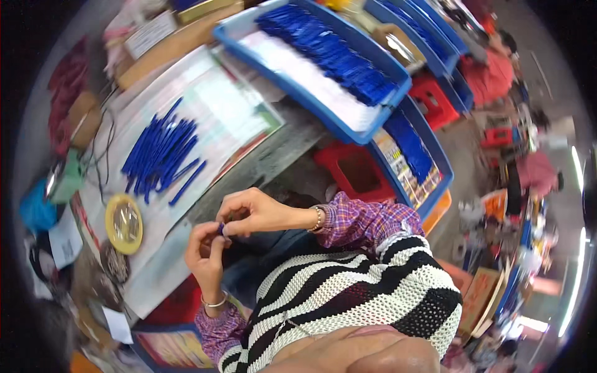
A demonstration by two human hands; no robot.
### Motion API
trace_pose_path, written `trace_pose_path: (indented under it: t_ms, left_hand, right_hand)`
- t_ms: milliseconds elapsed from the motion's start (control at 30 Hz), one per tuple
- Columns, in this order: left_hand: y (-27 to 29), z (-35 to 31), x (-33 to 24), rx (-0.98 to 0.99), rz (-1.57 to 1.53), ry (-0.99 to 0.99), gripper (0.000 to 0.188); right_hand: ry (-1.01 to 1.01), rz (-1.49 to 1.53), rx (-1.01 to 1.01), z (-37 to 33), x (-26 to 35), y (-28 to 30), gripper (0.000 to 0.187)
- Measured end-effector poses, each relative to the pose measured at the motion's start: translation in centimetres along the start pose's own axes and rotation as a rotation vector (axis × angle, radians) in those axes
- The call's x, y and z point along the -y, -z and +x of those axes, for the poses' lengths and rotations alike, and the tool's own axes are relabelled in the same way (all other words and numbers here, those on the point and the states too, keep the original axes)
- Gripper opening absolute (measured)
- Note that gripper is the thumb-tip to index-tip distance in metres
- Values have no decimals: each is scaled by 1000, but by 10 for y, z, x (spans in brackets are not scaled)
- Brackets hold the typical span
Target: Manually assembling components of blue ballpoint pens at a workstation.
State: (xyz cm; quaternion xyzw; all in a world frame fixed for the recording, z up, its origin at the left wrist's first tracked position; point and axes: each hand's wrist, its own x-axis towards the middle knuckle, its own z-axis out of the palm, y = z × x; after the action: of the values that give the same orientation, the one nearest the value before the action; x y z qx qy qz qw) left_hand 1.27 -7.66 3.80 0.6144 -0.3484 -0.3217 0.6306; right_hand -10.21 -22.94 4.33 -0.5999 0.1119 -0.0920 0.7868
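My left hand [204,250], with a bangle at the wrist, and my right hand [254,210], with a beaded bracelet, meet at the near edge of the table. Both are closed, fingertips pinching a small dark blue piece [221,229] between them. Most of that piece is hidden by the fingers, so its kind does not show. Beyond the hands a loose pile of slim blue pens [160,152] lies on pale paper. Nearer my left hand stands a yellow round dish [110,229] holding small shiny parts.
A blue tray [297,93] with rows of blue pens [329,53] sits at the far side. Another blue tray [443,163] stands lower at right, beside a red stool [333,158]. Dark cables [102,149] run along the table's left. Other people [488,78] are off to the right.
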Motion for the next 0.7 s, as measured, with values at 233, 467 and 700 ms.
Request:
trace_pose_path:
  t_ms: [233, 467, 700]
  left_hand:
    - [-27, 25, -8, 187, -26, 29, 23]
    - [-16, 36, 0, 67, 85, 117, 16]
    - [-18, 35, 6, 68, 123, 117, 14]
  right_hand:
    - [79, 216, -222, -89, 68, 50, 17]
    - [177, 8, -1006, -234, 99, 166, 24]
    - [-290, 44, -1722, -401, -40, 315, 26]
